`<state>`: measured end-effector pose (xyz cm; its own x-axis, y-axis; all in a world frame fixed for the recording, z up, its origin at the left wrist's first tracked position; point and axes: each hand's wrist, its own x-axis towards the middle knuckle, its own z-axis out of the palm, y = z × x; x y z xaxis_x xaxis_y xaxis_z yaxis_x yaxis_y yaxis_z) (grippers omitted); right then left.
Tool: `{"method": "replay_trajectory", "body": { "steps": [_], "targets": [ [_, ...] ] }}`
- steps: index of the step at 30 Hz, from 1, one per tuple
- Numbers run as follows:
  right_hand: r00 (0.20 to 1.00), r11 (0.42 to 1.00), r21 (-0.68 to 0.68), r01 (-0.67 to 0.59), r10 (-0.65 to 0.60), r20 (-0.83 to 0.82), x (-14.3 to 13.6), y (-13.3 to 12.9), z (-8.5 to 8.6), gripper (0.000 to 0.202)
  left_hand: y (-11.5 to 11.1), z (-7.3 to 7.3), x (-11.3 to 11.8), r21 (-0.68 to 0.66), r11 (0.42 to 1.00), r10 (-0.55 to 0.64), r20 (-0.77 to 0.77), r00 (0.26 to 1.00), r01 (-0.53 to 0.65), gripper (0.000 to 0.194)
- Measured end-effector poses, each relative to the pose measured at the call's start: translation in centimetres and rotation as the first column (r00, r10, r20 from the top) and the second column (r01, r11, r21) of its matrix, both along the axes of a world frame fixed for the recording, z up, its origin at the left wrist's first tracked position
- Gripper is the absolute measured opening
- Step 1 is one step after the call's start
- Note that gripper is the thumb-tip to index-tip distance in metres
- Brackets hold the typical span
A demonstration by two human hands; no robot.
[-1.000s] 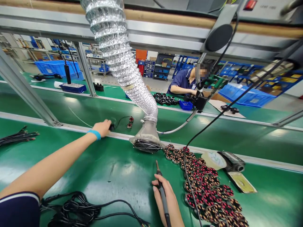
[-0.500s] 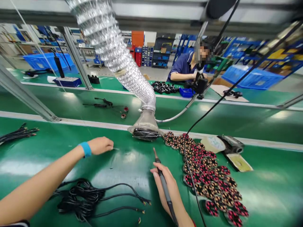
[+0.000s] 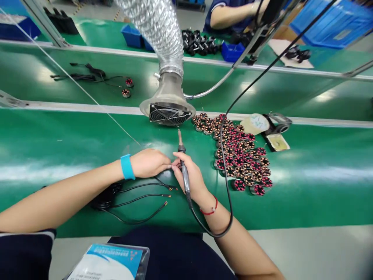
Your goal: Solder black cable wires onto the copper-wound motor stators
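Observation:
A soldering iron (image 3: pixel 184 171) rests in my right hand (image 3: pixel 192 175), its tip pointing away from me toward the round fan intake (image 3: pixel 169 112). My left hand (image 3: pixel 150 163) is closed in a pinch, its fingertips meeting those of my right hand. What is between these fingertips is too small to make out. A thin pale strand (image 3: pixel 110 116) runs down from the upper left to just behind my left hand. Black cables (image 3: pixel 140 196) with bare coloured wire ends lie just below my hands. To the right stand many motor stators (image 3: pixel 240 155) with red or copper-coloured windings.
The silver duct (image 3: pixel 159 35) hangs above the fan intake. The iron's black cord (image 3: pixel 224 155) crosses over the stators. A small tray (image 3: pixel 278 142) and a black stand (image 3: pixel 278 122) lie behind them. Across the bench is a co-worker's arm (image 3: pixel 230 15) near a blue bin (image 3: pixel 232 51).
My left hand has moved right to meet my right hand, still pinched. The iron stays in my right hand. The view has tilted down, bringing my lap and badge into sight.

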<state>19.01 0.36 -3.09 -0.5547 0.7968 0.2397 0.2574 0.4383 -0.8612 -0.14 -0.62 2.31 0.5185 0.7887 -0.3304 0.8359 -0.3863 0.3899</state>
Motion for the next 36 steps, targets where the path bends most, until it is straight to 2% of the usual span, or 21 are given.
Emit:
{"method": "replay_trajectory", "body": {
  "steps": [3, 6, 10, 12, 13, 15, 18, 20, 23, 25, 27, 30, 33, 36],
  "targets": [
    [1.000, 1.000, -0.002, -0.012, 0.012, -0.011, 0.1, -0.1, 0.1, 0.034, 0.0, 0.6, -0.7, -0.072, 0.997, 0.038, -0.011, 0.999, -0.039, 0.035],
    [1.000, 1.000, -0.027, 0.001, -0.001, -0.009, 0.4, 0.1, 0.2, 0.034, -1.0, 0.7, -4.2, -0.133, 0.972, 0.178, -0.118, 0.977, -0.193, 0.033],
    [0.997, 0.996, -0.059, 0.071, -0.071, -0.005, 0.8, 0.5, 0.5, 0.037, -5.4, 1.6, -10.6, -0.192, 0.912, 0.329, -0.185, 0.926, -0.362, 0.032],
    [0.997, 0.996, -0.050, 0.076, -0.077, -0.013, 0.9, 0.5, 0.6, 0.037, -8.4, 2.4, -12.7, -0.254, 0.862, 0.385, -0.238, 0.892, -0.439, 0.045],
    [0.997, 0.996, -0.044, 0.074, -0.075, -0.015, 0.9, 0.4, 0.7, 0.037, -9.7, 2.8, -13.1, -0.305, 0.846, 0.372, -0.250, 0.894, -0.437, 0.049],
    [0.998, 0.997, -0.034, 0.067, -0.067, -0.015, 0.7, 0.2, 0.8, 0.036, -11.8, 3.1, -13.2, -0.315, 0.836, 0.363, -0.295, 0.884, -0.448, 0.046],
    [0.998, 0.998, -0.026, 0.054, -0.055, -0.011, 0.5, 0.1, 0.7, 0.036, -13.2, 2.9, -12.2, -0.214, 0.892, 0.301, -0.378, 0.875, -0.399, 0.041],
    [0.998, 0.998, -0.003, 0.063, -0.063, -0.012, 0.6, 0.2, 0.7, 0.036, -13.1, 2.6, -11.7, -0.185, 0.924, 0.240, -0.405, 0.882, -0.336, 0.036],
    [0.993, 0.991, 0.067, 0.117, -0.116, -0.021, 1.1, 0.5, 1.2, 0.036, -12.5, 2.6, -12.1, -0.164, 0.948, 0.198, -0.367, 0.909, -0.273, 0.031],
    [0.985, 0.978, 0.119, 0.171, -0.169, -0.031, 1.6, 0.7, 1.9, 0.035, -12.0, 2.9, -12.8, -0.075, 0.968, 0.201, -0.353, 0.914, -0.241, 0.030],
    [0.974, 0.961, 0.160, 0.225, -0.221, -0.041, 2.2, 0.8, 2.9, 0.036, -11.3, 3.2, -13.5, 0.035, 0.981, 0.191, -0.398, 0.897, -0.193, 0.031],
    [0.963, 0.941, 0.205, 0.269, -0.265, -0.047, 3.3, 0.6, 4.1, 0.039, -10.0, 3.4, -14.2, 0.141, 0.980, 0.195, -0.515, 0.835, -0.142, 0.035],
    [0.960, 0.928, 0.251, 0.275, -0.279, -0.019, 4.6, 0.1, 4.6, 0.042, -8.6, 3.2, -14.3, 0.208, 0.962, 0.263, -0.521, 0.812, -0.178, 0.041],
    [0.953, 0.921, 0.265, 0.285, -0.302, 0.025, 5.9, -0.6, 4.3, 0.042, -7.5, 2.4, -14.1, 0.181, 0.951, 0.303, -0.375, 0.876, -0.251, 0.039]
  ]
}}
